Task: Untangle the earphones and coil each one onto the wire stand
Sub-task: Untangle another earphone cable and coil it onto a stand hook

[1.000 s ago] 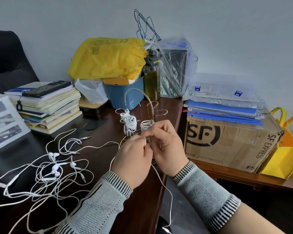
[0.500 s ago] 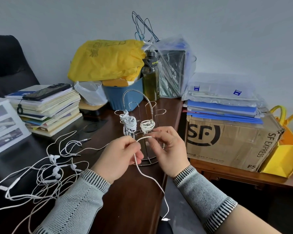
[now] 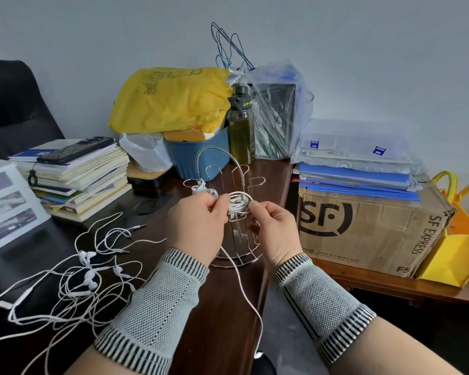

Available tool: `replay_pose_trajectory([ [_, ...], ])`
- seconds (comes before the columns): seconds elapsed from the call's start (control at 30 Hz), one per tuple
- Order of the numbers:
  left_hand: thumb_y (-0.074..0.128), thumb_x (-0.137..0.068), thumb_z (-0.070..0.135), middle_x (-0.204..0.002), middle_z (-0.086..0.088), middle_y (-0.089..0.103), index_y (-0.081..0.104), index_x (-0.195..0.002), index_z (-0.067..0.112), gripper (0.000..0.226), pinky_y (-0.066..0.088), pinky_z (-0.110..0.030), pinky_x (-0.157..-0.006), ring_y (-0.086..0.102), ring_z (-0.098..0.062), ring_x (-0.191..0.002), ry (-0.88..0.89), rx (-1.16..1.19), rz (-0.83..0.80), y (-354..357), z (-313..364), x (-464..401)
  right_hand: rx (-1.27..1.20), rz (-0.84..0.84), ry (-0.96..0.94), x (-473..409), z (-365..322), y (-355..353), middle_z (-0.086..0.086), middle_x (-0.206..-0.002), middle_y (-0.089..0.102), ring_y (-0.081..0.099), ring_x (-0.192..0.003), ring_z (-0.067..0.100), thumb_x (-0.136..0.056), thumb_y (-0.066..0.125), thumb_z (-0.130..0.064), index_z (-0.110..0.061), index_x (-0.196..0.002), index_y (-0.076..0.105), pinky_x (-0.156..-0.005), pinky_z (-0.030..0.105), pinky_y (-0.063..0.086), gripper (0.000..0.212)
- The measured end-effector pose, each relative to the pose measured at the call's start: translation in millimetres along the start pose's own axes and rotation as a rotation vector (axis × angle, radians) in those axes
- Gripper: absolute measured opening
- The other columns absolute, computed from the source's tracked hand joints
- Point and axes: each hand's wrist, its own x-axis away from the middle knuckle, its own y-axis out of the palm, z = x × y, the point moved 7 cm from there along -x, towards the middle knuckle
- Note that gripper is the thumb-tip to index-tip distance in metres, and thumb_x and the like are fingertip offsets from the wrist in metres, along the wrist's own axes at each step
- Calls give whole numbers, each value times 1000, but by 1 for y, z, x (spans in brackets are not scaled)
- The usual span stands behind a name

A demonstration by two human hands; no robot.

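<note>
Two hands (image 3: 198,220) (image 3: 275,228) pinching one earphone cord (image 3: 237,203) at one wire stand (image 3: 236,255)

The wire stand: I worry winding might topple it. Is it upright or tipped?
Upright: the wire stand sits with its round base flat on the desk, posts vertical.
</note>
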Motion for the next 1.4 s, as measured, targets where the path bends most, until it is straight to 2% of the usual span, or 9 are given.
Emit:
replay_pose_trajectory([
  [0.1,48,-98,40,-59,6,67,68,-62,17,47,45,-22,-57,60,-5,-58,-44,-36,-36,6,-4,1,37,-16,35,-1,-5,2,15,-70,55,54,-53,15,-93,60,-16,-1,-76,61,-44,23,50,22],
  [0.23,51,-97,35,-49,4,66,67,-59,20,44,52,-29,-64,58,-10,-49,-240,291,-95,22,-21,3,175,27,29,-5,-11,-1,7,-58,45,39,-35,4,-92,61,-16,0,-77,60,-33,13,33,22],
  [0.47,52,-98,27,-50,-3,61,58,-61,7,42,34,-15,-36,45,-3,-34,-486,565,-123,35,-26,13,373,96,-13,-13,-15,-1,13,-63,50,39,-50,18,-86,63,-24,15,-79,62,-45,26,32,39],
  [0.67,53,-96,25,-62,-2,68,56,-54,9,45,41,-26,-58,54,-12,-58,-536,612,-109,36,-28,16,389,98,20,-18,-16,-2,14,-65,52,43,-58,23,-85,62,-20,16,-79,63,-54,32,36,36],
  [0.83,53,-97,27,-67,0,70,59,-64,11,37,45,-26,-60,56,-11,-63,-661,750,-185,45,-34,23,322,108,77,-20,-13,-4,7,-61,59,50,-57,20,-86,62,-16,-7,-60,63,-54,30,40,27],
  [0.97,52,-97,26,-76,-4,73,58,-65,9,37,46,-26,-63,62,-9,-61,-666,767,-201,47,-36,28,314,102,83,-22,-9,-5,8,-62,60,51,-60,23,-85,63,-17,-7,-62,64,-60,34,42,26],
  [1.17,54,-96,26,-62,0,71,63,-55,11,44,49,-30,-62,60,-10,-57,-481,531,-128,39,-41,25,348,115,43,-24,-6,-8,11,-65,62,54,-63,24,-82,66,-20,7,-70,68,-64,37,45,30],
  [1.27,57,-95,27,-62,2,72,70,-68,13,34,54,-27,-58,63,-4,-49,-455,535,-121,39,-44,27,362,114,34,-25,-6,-9,6,-62,68,62,-65,20,-80,68,-19,-9,-56,67,-71,38,53,26],
  [1.4,61,-94,26,-56,0,69,71,-79,7,26,49,-21,-48,54,-3,-40,-550,673,-79,45,-50,31,357,110,26,-25,-8,-8,9,-63,66,59,-64,22,-82,66,-16,-3,-64,69,-65,36,48,23],
])
